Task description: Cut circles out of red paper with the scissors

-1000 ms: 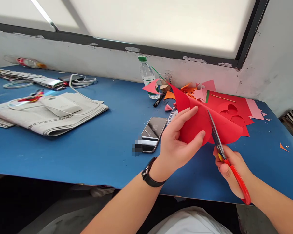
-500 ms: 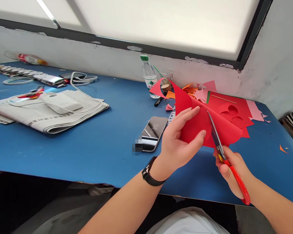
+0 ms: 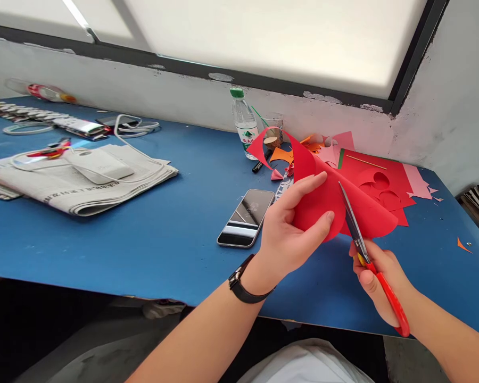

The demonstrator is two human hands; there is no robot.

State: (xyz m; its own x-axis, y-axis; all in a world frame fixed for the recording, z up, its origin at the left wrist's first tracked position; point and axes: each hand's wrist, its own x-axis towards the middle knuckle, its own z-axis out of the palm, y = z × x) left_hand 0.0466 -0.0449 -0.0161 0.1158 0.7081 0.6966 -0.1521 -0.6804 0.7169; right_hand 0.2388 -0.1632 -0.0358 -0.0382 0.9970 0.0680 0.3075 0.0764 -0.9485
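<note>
A curled sheet of red paper [image 3: 359, 205] is held above the blue table by my left hand [image 3: 291, 229], thumb and fingers closed on it. A narrow cut strip arches from its upper left side. My right hand [image 3: 379, 276] grips a pair of scissors [image 3: 389, 292] with red handles, blades pointing up and left. The blades lie against the paper beside my left thumb; whether they are fully closed I cannot tell. A black watch is on my left wrist.
A phone [image 3: 245, 218] lies left of my left hand. Behind the paper stand a water bottle [image 3: 246, 127] and a glass cup [image 3: 277, 127]. Red sheets and scraps [image 3: 401, 175] lie at back right. Folded newspapers [image 3: 83, 194] with a white charger [image 3: 99, 166] lie at left.
The red paper has turned slightly in my left hand, with its strip opening wider and a rounded edge showing near the thumb. My left hand has shifted slightly left; the scissors stay nearly still.
</note>
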